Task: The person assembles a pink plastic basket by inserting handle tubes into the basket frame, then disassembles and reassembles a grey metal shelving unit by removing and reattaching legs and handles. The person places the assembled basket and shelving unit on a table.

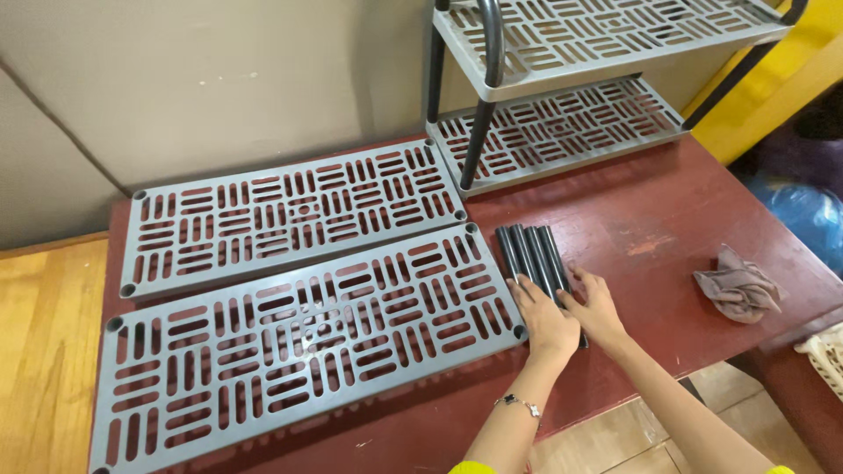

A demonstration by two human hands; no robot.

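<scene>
Several black tubes [529,252] lie side by side on the dark red table [650,219], just right of the near grey slotted shelf panel [299,338]. My left hand [544,321] rests flat on the near ends of the tubes, fingers spread. Beside it, my right hand [599,307] lies on the same tube ends, fingers also extended. Neither hand is closed around a tube. A second grey slotted panel [290,215] lies behind the first, parallel to it.
A partly built grey shelf rack [562,118] with black posts stands at the table's back right. A crumpled grey cloth [738,285] lies near the right edge. A beige wall runs behind. Wooden floor shows at left, a white basket [825,351] at far right.
</scene>
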